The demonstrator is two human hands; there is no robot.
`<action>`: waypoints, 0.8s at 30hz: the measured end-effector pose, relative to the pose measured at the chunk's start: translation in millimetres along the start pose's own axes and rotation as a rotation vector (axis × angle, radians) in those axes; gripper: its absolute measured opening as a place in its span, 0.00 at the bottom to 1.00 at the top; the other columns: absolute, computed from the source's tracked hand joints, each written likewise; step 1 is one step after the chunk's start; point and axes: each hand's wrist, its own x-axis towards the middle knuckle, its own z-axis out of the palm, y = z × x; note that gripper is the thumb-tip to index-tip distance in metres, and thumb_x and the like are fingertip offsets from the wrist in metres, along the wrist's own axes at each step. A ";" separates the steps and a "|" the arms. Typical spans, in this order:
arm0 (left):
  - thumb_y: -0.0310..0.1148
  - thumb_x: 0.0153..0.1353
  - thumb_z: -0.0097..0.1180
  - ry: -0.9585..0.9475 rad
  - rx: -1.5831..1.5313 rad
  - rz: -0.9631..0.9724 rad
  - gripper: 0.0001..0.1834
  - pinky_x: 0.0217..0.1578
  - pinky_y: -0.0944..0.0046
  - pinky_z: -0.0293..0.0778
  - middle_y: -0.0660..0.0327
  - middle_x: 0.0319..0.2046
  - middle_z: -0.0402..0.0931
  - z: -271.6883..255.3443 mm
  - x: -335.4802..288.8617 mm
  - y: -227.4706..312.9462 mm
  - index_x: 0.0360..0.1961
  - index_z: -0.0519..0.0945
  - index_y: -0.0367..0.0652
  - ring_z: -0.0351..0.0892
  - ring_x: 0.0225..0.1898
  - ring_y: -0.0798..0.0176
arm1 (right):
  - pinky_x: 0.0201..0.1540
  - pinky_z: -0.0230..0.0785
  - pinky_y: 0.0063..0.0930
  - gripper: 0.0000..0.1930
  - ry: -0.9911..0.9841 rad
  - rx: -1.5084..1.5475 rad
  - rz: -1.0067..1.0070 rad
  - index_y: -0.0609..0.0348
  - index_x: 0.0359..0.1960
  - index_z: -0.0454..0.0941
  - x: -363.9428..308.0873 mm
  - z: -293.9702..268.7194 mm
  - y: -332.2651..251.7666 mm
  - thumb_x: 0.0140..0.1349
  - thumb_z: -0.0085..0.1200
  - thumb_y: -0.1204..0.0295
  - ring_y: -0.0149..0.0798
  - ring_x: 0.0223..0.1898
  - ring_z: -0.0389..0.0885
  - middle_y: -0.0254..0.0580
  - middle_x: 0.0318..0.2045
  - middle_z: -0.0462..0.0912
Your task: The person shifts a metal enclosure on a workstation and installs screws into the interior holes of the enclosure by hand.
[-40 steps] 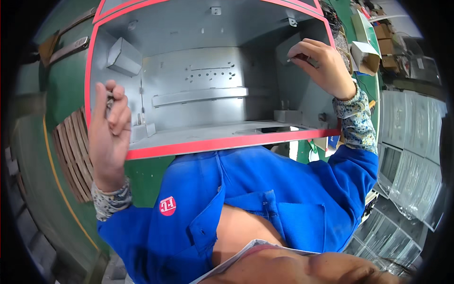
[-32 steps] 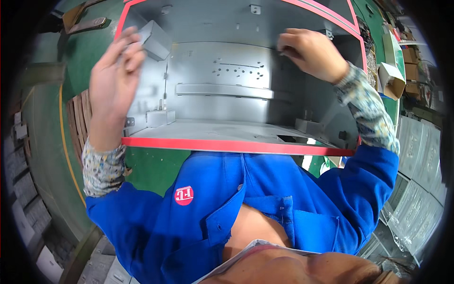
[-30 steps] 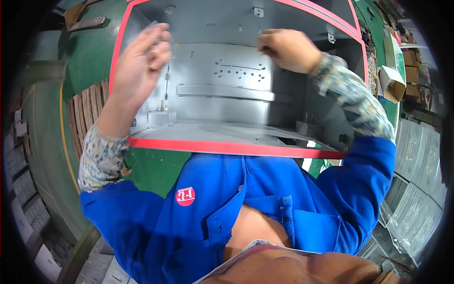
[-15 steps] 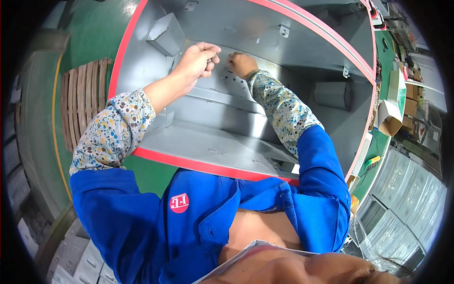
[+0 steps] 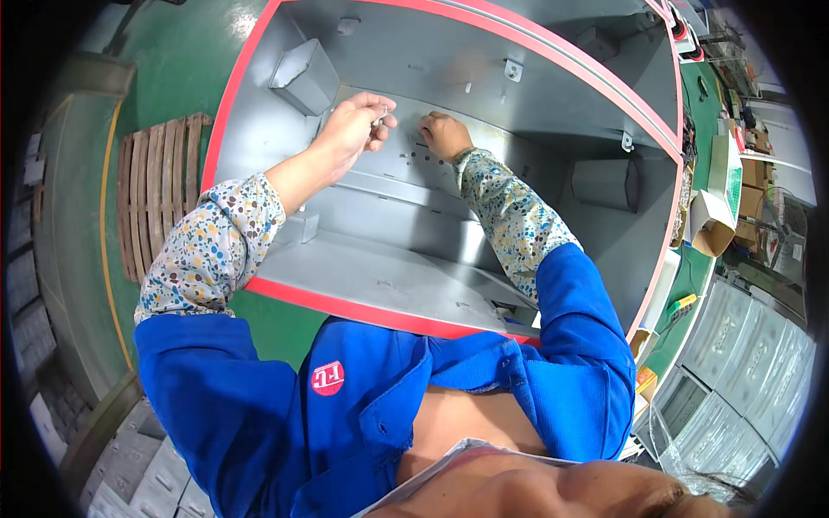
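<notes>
Both my hands are inside a grey sheet-metal cabinet (image 5: 414, 272) with red edging. My left hand (image 5: 352, 134) is raised with fingers curled around small silvery metal pieces (image 5: 382, 115), too small to name surely. To its right, my right hand (image 5: 446, 136) is closed, fingertips pinched together close to the cabinet's inner panel (image 5: 406, 151), which has several small holes. What the right fingers hold, if anything, is hidden. I cannot tell whether they touch the panel. Patterned sleeve covers show on both forearms.
Angled metal boxes stick out inside the cabinet at the left (image 5: 305, 78) and right (image 5: 604, 185). Small brackets (image 5: 513, 70) sit on its wall. A wooden pallet (image 5: 160, 194) lies on the green floor at left. An open carton (image 5: 711, 223) and wrapped grey boxes (image 5: 734, 332) stand at right.
My right hand has moved slightly down and toward me. The left fingers have opened a little, showing more of the small metal pieces. The view has shifted slightly.
</notes>
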 end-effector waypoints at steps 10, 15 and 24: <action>0.32 0.60 0.45 0.007 0.084 0.040 0.10 0.21 0.76 0.62 0.64 0.27 0.69 1.5 2.4 -1.3 0.37 0.72 0.36 0.63 0.22 0.76 | 0.34 0.70 0.35 0.05 0.010 -0.127 -0.187 0.58 0.25 0.74 0.2 -1.1 -1.5 0.46 0.47 0.75 0.45 0.32 0.76 0.42 0.27 0.75; 0.33 0.60 0.45 0.011 0.136 0.049 0.10 0.21 0.77 0.62 0.65 0.27 0.69 2.1 1.1 -0.7 0.37 0.72 0.36 0.63 0.23 0.76 | 0.35 0.71 0.34 0.05 -0.017 -0.212 -0.156 0.58 0.25 0.74 2.4 -3.6 -5.8 0.45 0.47 0.75 0.44 0.32 0.77 0.43 0.28 0.76; 0.33 0.61 0.43 0.024 0.171 0.029 0.10 0.19 0.77 0.61 0.64 0.26 0.68 2.1 2.4 0.9 0.37 0.72 0.37 0.62 0.22 0.76 | 0.30 0.69 0.36 0.10 0.021 -0.260 -0.097 0.58 0.23 0.72 3.8 0.7 -0.1 0.51 0.51 0.64 0.46 0.28 0.76 0.43 0.25 0.76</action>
